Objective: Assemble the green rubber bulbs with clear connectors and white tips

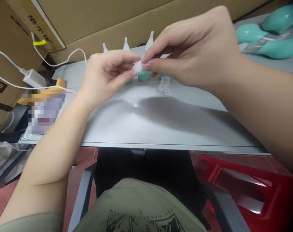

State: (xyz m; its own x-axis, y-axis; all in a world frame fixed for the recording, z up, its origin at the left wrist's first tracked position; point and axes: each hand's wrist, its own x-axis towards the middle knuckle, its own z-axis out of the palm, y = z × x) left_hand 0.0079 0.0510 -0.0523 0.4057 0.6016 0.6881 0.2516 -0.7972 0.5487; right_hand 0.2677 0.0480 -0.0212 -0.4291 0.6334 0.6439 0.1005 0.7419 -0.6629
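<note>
Above the table, fingertips of both my hands meet at a small translucent white plastic piece (137, 66). My left hand (104, 72) closes on its left side with thumb and index finger, while my right hand (185, 51) pinches its right end. The fingers cover much of the piece, so its full shape is hidden. Just behind it sits a teal bulb (144, 76), partly covered by my hands. White pointed nozzles (126, 44) stand upright in a row farther back. Small clear plastic parts (164, 84) rest on the table below my right hand.
Teal bulbs in clear wrap (279, 45) lie at the back right of the grey table (136, 129). A white charger (34, 78) with cables and a blurred flat item (46, 112) are at left. Cardboard (100, 19) walls the back; a red plastic stool (277, 193) stands below right.
</note>
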